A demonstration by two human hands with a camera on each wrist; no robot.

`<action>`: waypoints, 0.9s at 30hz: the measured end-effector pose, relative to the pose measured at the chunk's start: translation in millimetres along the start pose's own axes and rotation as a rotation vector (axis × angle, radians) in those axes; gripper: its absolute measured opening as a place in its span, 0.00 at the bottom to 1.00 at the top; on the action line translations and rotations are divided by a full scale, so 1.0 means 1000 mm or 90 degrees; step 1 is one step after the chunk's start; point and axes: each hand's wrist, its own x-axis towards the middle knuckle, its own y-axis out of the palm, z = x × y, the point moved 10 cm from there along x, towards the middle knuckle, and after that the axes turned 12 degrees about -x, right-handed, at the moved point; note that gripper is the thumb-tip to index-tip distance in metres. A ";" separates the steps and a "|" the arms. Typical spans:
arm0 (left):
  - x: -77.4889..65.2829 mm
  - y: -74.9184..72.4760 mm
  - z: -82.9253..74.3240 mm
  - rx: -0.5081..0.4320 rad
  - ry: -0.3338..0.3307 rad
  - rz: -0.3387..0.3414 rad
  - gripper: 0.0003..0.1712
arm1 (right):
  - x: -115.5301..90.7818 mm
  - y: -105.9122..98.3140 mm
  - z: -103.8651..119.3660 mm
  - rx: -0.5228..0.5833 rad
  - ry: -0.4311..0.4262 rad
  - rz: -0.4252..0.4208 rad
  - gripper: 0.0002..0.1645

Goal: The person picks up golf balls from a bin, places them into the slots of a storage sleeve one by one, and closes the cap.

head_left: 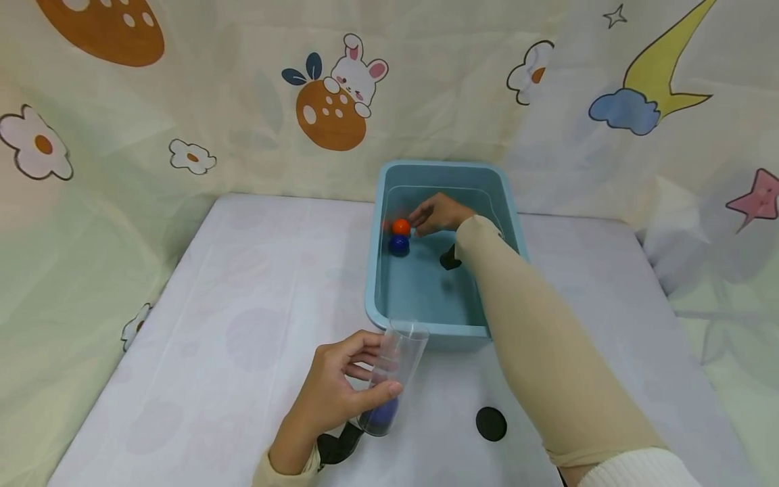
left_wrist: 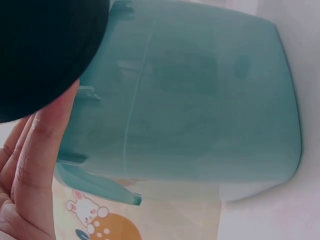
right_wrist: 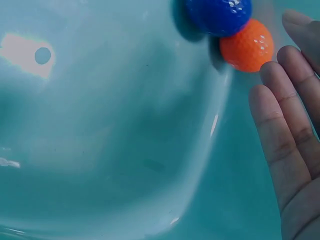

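Observation:
In the head view, my left hand (head_left: 328, 384) holds a clear tube (head_left: 406, 348) between thumb and fingers, tilted, in front of the bin. At the tube's lower end sits a purple-blue ball (head_left: 384, 410). My right hand (head_left: 443, 214) is inside the light blue bin (head_left: 372, 270), its fingertips right beside an orange golf ball (head_left: 401, 226). A dark blue golf ball (head_left: 399, 245) lies against the orange one, near the bin's left wall. The right wrist view has the fingers (right_wrist: 287, 135) fairly straight, with nothing between them and the thumb.
A black disc (head_left: 491, 424) lies on the white tabletop (head_left: 262, 284), right of the tube. Behind the bin hangs a printed cloth (head_left: 450, 81). In the left wrist view, a dark rounded shape (left_wrist: 45, 50) covers the upper left, before the bin's outer wall.

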 end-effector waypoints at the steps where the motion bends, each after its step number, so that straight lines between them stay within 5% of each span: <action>1: 0.000 0.000 0.000 0.000 -0.001 0.000 0.24 | 0.002 0.001 0.000 -0.007 0.002 0.002 0.23; 27: 0.000 0.000 0.007 -0.012 -0.017 0.001 0.23 | 0.032 0.028 -0.001 -0.139 -0.027 0.053 0.21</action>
